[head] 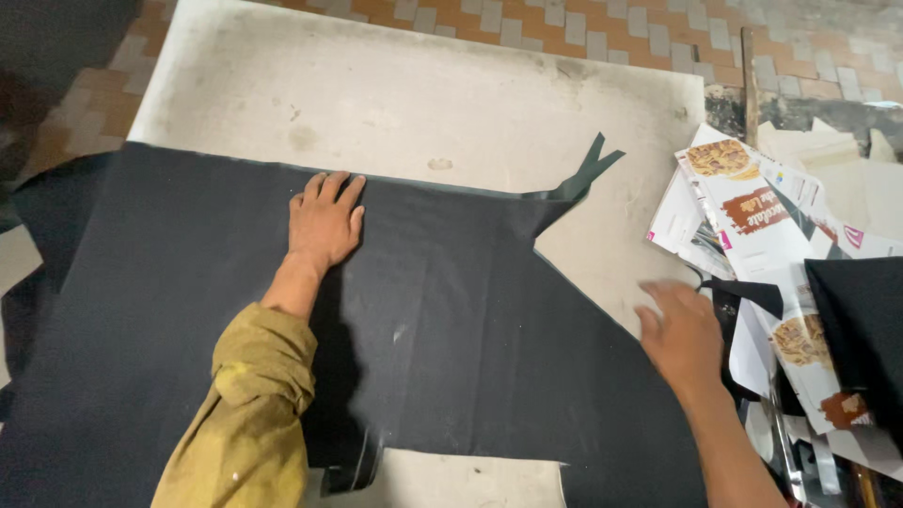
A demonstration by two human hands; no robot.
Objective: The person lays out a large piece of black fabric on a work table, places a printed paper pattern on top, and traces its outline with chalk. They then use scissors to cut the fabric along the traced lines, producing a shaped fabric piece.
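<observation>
Both hands are open: left hand flat on the black cut fabric sheet, right hand blurred, empty, so cloth may shift.

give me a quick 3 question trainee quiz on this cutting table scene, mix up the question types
1. True or false: the left hand lies flat, palm down, on the black fabric.
2. Multiple choice: where is the right hand? A. at the fabric's right edge, next to the printed cardboard sheets. B. flat on the pale table at its far edge. C. gripping the olive sleeve.
3. Short answer: what does the fabric's far right corner look like?

Key
1. True.
2. A. The hand is blurred, so its grip cannot be judged.
3. It ends in a narrow forked strip lying on the bare table.
</observation>
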